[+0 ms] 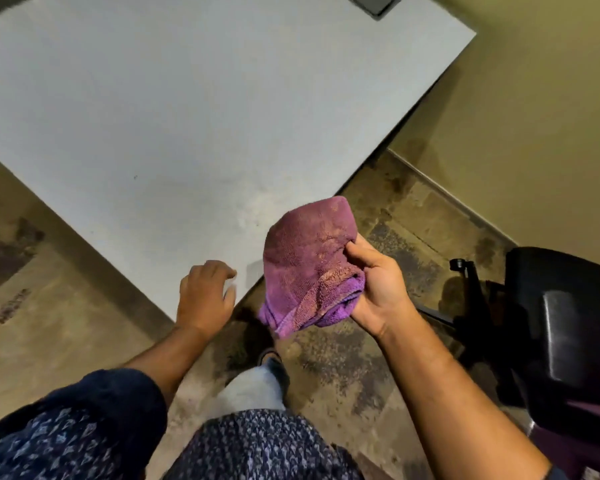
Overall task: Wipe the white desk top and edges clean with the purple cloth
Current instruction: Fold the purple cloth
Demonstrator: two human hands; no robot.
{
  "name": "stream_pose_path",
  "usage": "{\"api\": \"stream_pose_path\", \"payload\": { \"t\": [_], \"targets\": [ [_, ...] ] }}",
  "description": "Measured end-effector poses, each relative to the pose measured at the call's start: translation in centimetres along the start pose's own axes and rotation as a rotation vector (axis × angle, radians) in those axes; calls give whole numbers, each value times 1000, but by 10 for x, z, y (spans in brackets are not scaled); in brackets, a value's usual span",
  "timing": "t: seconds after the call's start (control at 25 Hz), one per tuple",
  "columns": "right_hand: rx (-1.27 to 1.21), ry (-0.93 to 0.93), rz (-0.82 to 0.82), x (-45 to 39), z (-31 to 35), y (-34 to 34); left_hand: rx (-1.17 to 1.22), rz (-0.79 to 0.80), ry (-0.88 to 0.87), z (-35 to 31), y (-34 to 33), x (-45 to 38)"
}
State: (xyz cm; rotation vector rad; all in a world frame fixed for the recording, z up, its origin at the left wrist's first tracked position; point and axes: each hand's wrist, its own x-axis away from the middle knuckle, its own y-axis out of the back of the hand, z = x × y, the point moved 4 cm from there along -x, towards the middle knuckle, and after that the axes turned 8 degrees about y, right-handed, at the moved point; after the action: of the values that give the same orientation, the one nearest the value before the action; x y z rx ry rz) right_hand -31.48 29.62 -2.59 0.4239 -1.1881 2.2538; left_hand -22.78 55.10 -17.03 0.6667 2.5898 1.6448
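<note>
The white desk fills the upper left of the head view, seen corner-on, its near corner pointing toward me. The purple cloth is bunched and folded, held up in the air just off that corner, above the floor. My right hand grips it from the right, palm up, thumb pressed into the fabric. My left hand hovers at the desk's near corner, fingers loosely curled and apart, holding nothing. Faint smudges and a small dark speck mark the desk top near the corner.
A black office chair stands close on the right, its base reaching toward the desk. A dark cable hatch sits at the desk's far edge. Beige wall runs along the right; stained mottled floor lies below, with my leg and foot under the corner.
</note>
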Motion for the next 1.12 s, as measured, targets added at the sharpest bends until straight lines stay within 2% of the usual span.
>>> {"api": "stream_pose_path", "payload": {
  "t": [0.08,0.12,0.2,0.24,0.28,0.4,0.48,0.6,0.76,0.96,1.12],
  "targets": [
    [15,5,14,-10,19,-21,473,136,249,-55,21,-17],
    [12,17,14,-15,27,-31,809,266,402,-85,32,-25],
    [-1,48,11,-24,44,-43,1471,588,597,-144,51,-31],
    [6,69,17,-29,53,-49,1659,701,626,-168,64,-35],
    [43,94,20,-34,64,-54,1750,746,616,-184,76,-39],
    [286,174,30,-45,105,-59,1787,690,551,-214,110,-54],
    [444,174,88,-51,130,-55,1648,619,472,-227,115,-66],
    [609,68,262,-67,164,-34,1440,538,377,-248,115,-83],
    [645,12,454,-95,228,-6,1381,487,272,-297,121,-111],
    [771,-72,645,-141,324,20,1249,194,257,-363,110,-156],
    [743,-179,635,-190,374,25,1330,310,230,-420,96,-179]
  ]
}}
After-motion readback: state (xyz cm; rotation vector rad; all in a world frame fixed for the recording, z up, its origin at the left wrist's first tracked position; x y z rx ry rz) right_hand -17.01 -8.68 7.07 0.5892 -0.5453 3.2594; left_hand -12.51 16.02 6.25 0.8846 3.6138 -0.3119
